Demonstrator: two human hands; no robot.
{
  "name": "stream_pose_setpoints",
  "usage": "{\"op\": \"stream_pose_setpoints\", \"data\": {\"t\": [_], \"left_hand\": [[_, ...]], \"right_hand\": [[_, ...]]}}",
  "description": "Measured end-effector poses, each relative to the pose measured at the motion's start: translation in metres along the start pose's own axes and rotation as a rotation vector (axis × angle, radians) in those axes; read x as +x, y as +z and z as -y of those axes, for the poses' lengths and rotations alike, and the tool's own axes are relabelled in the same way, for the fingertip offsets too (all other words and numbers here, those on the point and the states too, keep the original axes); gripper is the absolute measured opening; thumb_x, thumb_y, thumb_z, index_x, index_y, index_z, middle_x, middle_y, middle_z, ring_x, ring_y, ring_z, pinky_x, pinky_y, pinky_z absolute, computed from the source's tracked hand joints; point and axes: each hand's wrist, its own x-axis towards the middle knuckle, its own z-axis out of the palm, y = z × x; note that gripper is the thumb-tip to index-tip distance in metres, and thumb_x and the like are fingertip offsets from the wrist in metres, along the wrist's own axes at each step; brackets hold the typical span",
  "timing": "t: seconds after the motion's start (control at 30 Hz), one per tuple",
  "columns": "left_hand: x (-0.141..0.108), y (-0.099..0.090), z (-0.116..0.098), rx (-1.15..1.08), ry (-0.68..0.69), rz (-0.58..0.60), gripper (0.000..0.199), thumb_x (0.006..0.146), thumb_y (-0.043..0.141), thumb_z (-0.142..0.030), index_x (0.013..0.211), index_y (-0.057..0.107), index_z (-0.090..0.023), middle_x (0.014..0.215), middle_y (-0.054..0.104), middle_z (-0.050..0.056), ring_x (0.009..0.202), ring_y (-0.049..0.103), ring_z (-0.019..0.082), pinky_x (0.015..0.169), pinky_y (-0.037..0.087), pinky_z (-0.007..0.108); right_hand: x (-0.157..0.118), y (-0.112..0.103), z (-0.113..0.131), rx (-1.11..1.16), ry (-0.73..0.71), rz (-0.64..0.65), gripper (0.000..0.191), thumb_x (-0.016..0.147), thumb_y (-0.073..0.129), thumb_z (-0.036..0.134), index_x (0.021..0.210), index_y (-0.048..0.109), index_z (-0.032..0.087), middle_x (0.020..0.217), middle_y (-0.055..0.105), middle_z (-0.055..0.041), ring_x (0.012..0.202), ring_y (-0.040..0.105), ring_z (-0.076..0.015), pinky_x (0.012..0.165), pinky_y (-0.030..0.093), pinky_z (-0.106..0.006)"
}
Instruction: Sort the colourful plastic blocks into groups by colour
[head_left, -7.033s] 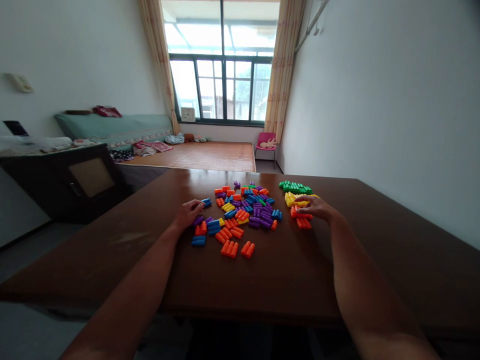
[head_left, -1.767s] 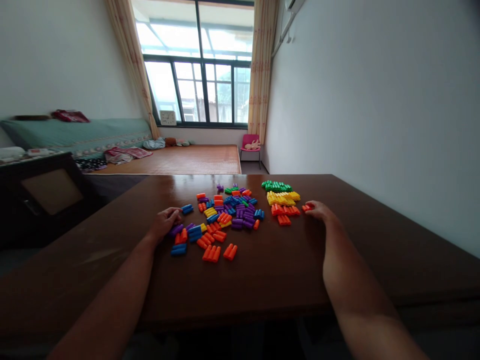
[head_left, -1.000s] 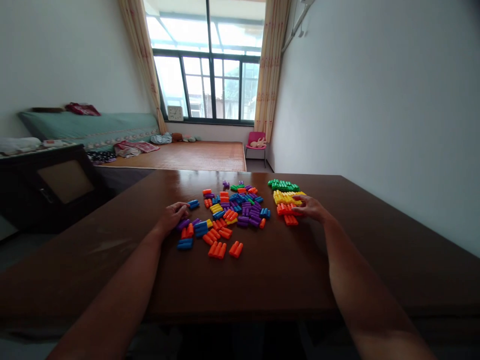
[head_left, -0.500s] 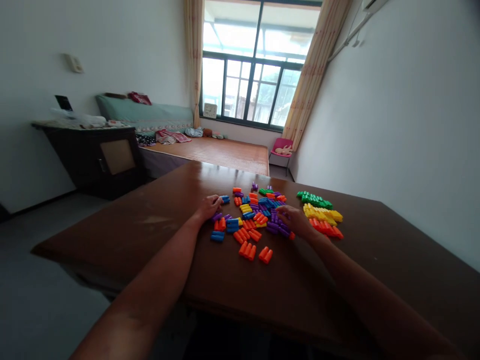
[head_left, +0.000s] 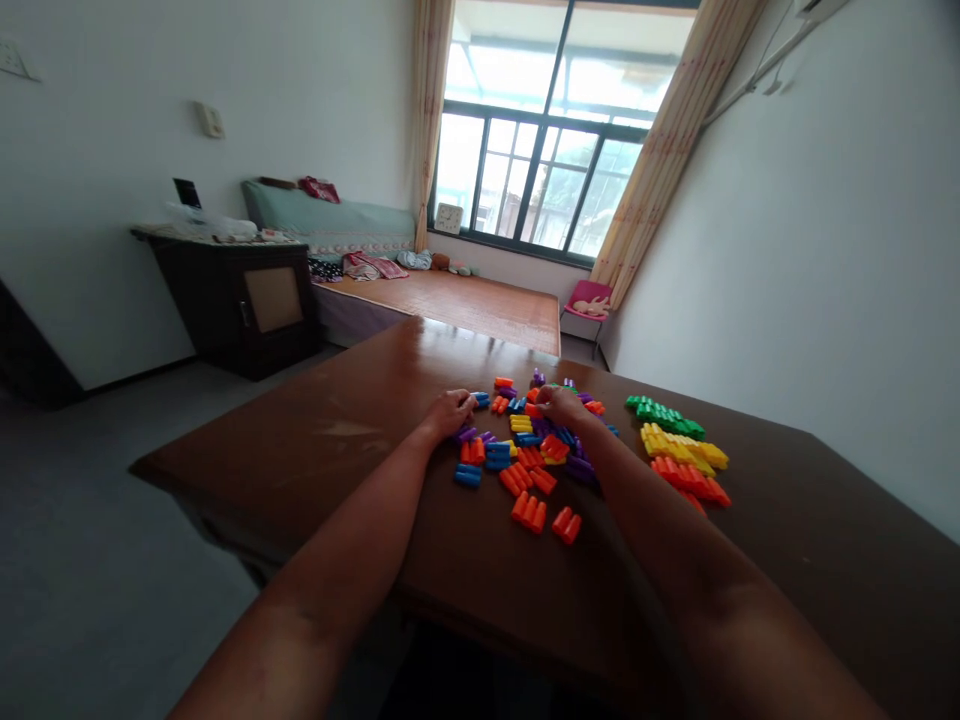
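Small ribbed plastic pieces, like short tubes joined side by side, lie in a mixed pile (head_left: pixel 529 457) of orange, blue, purple and yellow. At the pile's left edge my left hand (head_left: pixel 450 412) rests on the table, its fingers curled against a blue plastic piece (head_left: pixel 481 400). My right hand (head_left: pixel 564 405) reaches over the far part of the pile. Its thumb and fingers are closed at an orange plastic piece (head_left: pixel 533 410); the fingertips partly cover it. Purple and blue pieces lie under the right wrist, partly hidden by the forearm.
On the right of the dark wooden table (head_left: pixel 337 420) lie rows of green pieces (head_left: pixel 666 417), yellow pieces (head_left: pixel 682 448) and orange pieces (head_left: pixel 690 481). Two orange groups sit nearest me. Beyond are a bed (head_left: pixel 465 305), a cabinet (head_left: pixel 274 298) and a pink chair (head_left: pixel 589 293).
My right hand has moved left and away from me, from the purple pieces to the orange ones. My left hand stays beside the blue piece. The view has swung left.
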Motion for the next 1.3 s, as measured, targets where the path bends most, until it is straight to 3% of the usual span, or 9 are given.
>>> {"op": "stream_pose_setpoints", "data": {"t": [0.2, 0.37, 0.47, 0.67, 0.83, 1.0, 1.13, 1.23, 1.3], "left_hand": [[0.003, 0.002, 0.000, 0.026, -0.009, 0.001, 0.038, 0.085, 0.043, -0.046, 0.082, 0.067, -0.016, 0.062, 0.067, 0.003, 0.054, 0.059, 0.015, 0.054, 0.041, 0.025], [0.003, 0.003, 0.001, 0.081, -0.009, -0.018, 0.038, 0.085, 0.043, -0.046, 0.082, 0.068, -0.017, 0.063, 0.067, 0.003, 0.056, 0.060, 0.015, 0.053, 0.040, 0.025], [0.003, 0.001, 0.003, 0.080, 0.001, -0.010, 0.037, 0.085, 0.044, -0.045, 0.081, 0.067, -0.017, 0.066, 0.068, 0.003, 0.058, 0.061, 0.016, 0.056, 0.041, 0.025], [0.003, 0.000, 0.004, 0.032, -0.001, -0.014, 0.037, 0.084, 0.043, -0.045, 0.081, 0.067, -0.017, 0.064, 0.067, 0.003, 0.057, 0.061, 0.016, 0.057, 0.043, 0.026], [0.001, -0.001, 0.002, -0.019, 0.014, 0.003, 0.038, 0.083, 0.045, -0.048, 0.079, 0.066, -0.017, 0.062, 0.067, 0.003, 0.056, 0.060, 0.016, 0.056, 0.044, 0.025], [0.003, 0.000, 0.004, -0.080, 0.004, -0.004, 0.040, 0.080, 0.047, -0.052, 0.080, 0.066, -0.016, 0.062, 0.066, 0.003, 0.056, 0.059, 0.016, 0.053, 0.043, 0.025], [0.007, -0.001, 0.006, -0.061, -0.001, 0.001, 0.045, 0.078, 0.048, -0.057, 0.082, 0.067, -0.016, 0.064, 0.066, 0.003, 0.056, 0.059, 0.016, 0.053, 0.042, 0.025], [0.008, -0.003, 0.006, -0.038, 0.000, 0.016, 0.048, 0.076, 0.049, -0.060, 0.083, 0.068, -0.016, 0.063, 0.065, 0.002, 0.055, 0.058, 0.016, 0.052, 0.042, 0.026], [0.008, -0.004, 0.006, -0.020, -0.001, 0.015, 0.050, 0.076, 0.048, -0.062, 0.084, 0.068, -0.016, 0.063, 0.065, 0.002, 0.055, 0.057, 0.016, 0.052, 0.042, 0.026]], "right_hand": [[-0.019, -0.011, -0.013, -0.007, 0.008, -0.068, 0.025, 0.083, 0.056, 0.016, 0.104, 0.066, 0.020, 0.101, 0.072, -0.0059, 0.091, 0.066, -0.0183, 0.080, 0.048, -0.026], [-0.021, -0.006, 0.016, -0.218, 0.116, -0.027, 0.032, 0.085, 0.055, 0.045, 0.106, 0.066, 0.023, 0.105, 0.070, -0.0113, 0.095, 0.065, -0.0259, 0.080, 0.048, -0.036], [-0.012, 0.003, 0.033, -0.226, 0.145, 0.009, 0.037, 0.081, 0.060, 0.050, 0.103, 0.067, 0.022, 0.107, 0.068, -0.0154, 0.098, 0.064, -0.0316, 0.081, 0.048, -0.043], [0.004, 0.010, 0.032, -0.062, 0.082, 0.031, 0.027, 0.075, 0.069, 0.032, 0.100, 0.070, 0.022, 0.105, 0.069, -0.0096, 0.096, 0.064, -0.0250, 0.083, 0.050, -0.034], [-0.018, -0.011, 0.011, 0.189, -0.028, -0.165, 0.041, 0.069, 0.066, 0.015, 0.109, 0.065, 0.019, 0.113, 0.066, -0.0082, 0.100, 0.062, -0.0214, 0.088, 0.049, -0.032], [-0.079, -0.057, -0.045, 0.537, -0.024, -0.306, 0.046, 0.071, 0.062, 0.023, 0.116, 0.058, 0.019, 0.108, 0.067, -0.0075, 0.095, 0.063, -0.0193, 0.084, 0.053, -0.033], [-0.153, -0.092, -0.131, 0.617, 0.205, -0.500, 0.053, 0.068, 0.061, 0.028, 0.121, 0.056, 0.020, 0.112, 0.065, -0.0088, 0.103, 0.062, -0.0219, 0.080, 0.054, -0.033], [-0.208, -0.096, -0.202, 0.523, 0.413, -0.604, 0.047, 0.064, 0.061, 0.025, 0.111, 0.061, 0.019, 0.112, 0.065, -0.0102, 0.104, 0.061, -0.0243, 0.081, 0.053, -0.035], [-0.234, -0.088, -0.236, 0.499, 0.549, -0.589, 0.042, 0.061, 0.062, 0.021, 0.104, 0.063, 0.018, 0.102, 0.068, -0.0101, 0.096, 0.064, -0.0233, 0.081, 0.054, -0.036]]}}
